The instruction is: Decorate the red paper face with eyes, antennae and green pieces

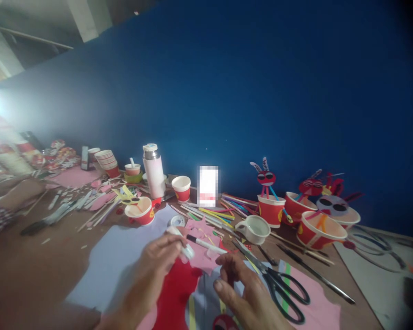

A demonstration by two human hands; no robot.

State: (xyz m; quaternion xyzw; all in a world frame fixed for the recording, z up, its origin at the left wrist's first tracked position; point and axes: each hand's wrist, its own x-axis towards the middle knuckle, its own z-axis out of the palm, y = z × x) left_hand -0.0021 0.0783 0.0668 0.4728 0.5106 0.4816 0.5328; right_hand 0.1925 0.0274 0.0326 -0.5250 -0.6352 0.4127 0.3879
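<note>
My left hand [154,263] is closed around a small white tube [188,252] with a clearer lower end; blur hides its exact kind. Just beyond the fingers, a white marker [206,244] with a dark end lies on pink sheet scraps [201,228]. My right hand [242,286] has its thumb and fingers apart and holds nothing. Beside it rest black-handled scissors [278,282], blades pointing away from me. Red sheet [179,293] and grey-blue sheet [120,256] spread under and around my left hand. A red piece with an eye shape [225,322] shows at the bottom edge.
Red paper cups [270,211] with bug-like figures line the right back. A white thermos [154,176], another paper cup [181,189] and a white mug [256,229] stand nearer the middle. Coloured sticks [216,214] and a brush [316,273] lie about. Another person's arm [15,197] is at left.
</note>
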